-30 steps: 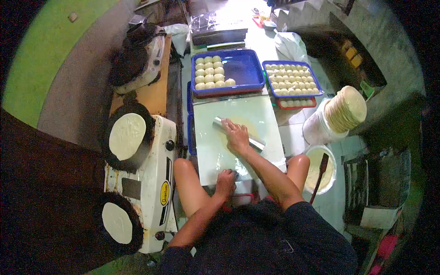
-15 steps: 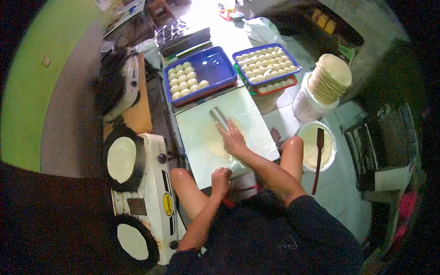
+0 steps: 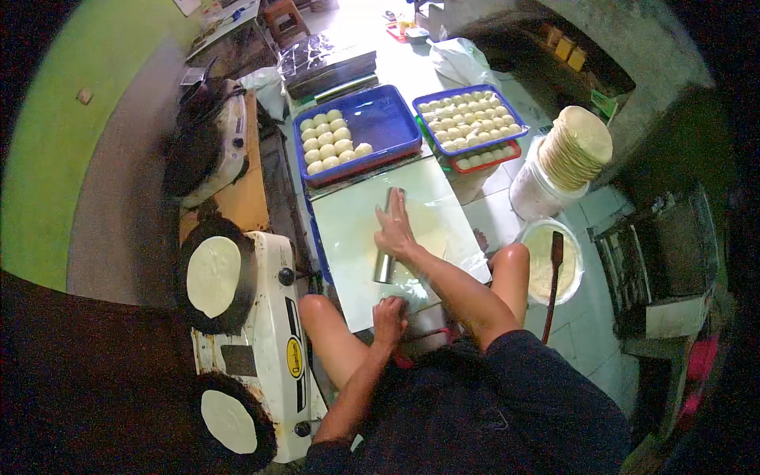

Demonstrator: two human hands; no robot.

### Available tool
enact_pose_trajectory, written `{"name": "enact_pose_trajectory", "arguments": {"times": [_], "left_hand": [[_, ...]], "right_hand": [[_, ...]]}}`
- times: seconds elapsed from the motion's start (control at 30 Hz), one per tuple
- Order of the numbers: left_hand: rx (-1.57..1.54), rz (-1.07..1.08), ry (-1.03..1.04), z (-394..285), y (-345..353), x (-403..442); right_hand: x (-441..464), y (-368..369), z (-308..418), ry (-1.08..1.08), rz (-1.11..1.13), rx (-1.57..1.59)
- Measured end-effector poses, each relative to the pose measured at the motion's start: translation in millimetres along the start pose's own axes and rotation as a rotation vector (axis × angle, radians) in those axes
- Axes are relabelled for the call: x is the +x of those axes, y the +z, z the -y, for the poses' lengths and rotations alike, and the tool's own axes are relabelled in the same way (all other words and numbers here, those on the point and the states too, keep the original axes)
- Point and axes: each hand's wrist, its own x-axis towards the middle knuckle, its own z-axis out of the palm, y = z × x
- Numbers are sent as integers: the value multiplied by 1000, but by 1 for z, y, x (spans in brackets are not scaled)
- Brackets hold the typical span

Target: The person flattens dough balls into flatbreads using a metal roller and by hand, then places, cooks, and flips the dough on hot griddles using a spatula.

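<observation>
My right hand presses over a smooth metal rolling pin, which lies lengthwise on the white board. Beneath and beside the pin spreads a thin, pale sheet of dough, hard to tell from the shiny board. My left hand rests at the board's near edge with its fingers curled in; what they hold, if anything, is hidden.
A blue tray with dough balls stands behind the board, another full blue tray to its right. Farther right are stacked flatbreads and a tub with a dark spatula. At left, a stove bears two pans with flatbreads.
The rolling pin has turned from slanting to nearly lengthwise and come nearer to me, under my right hand. My left hand stays by the board's near edge. The whole view has shifted slightly.
</observation>
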Motion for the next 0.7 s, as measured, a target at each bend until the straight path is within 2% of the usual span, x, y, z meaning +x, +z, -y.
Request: {"name": "enact_pose_trajectory", "arguments": {"times": [0.1, 0.13, 0.23, 0.37, 0.4, 0.5, 0.53, 0.63, 0.7], "left_hand": [[25, -9, -3, 6, 8, 0], [35, -7, -4, 5, 7, 0], [61, 52, -31, -3, -1, 1], [-32, -17, 1, -13, -13, 2], [-13, -23, -1, -12, -11, 3], [13, -5, -20, -12, -10, 5], [17, 10, -29, -12, -10, 6], [-23, 19, -69, -19, -12, 9], [-17, -38, -28, -25, -15, 9]], "right_hand": [[2, 25, -16, -33, 182, 130], [-4, 10, -5, -1, 324, 86], [-32, -18, 15, -56, 387, -153], [-64, -31, 0, -284, 345, -247], [-67, -36, -2, -268, 326, -162], [-69, -56, -3, -220, 375, -281], [-64, -77, 8, -159, 486, -317], [-66, -66, -19, -164, 242, -120], [-58, -58, -32, -166, 263, -114]]}}
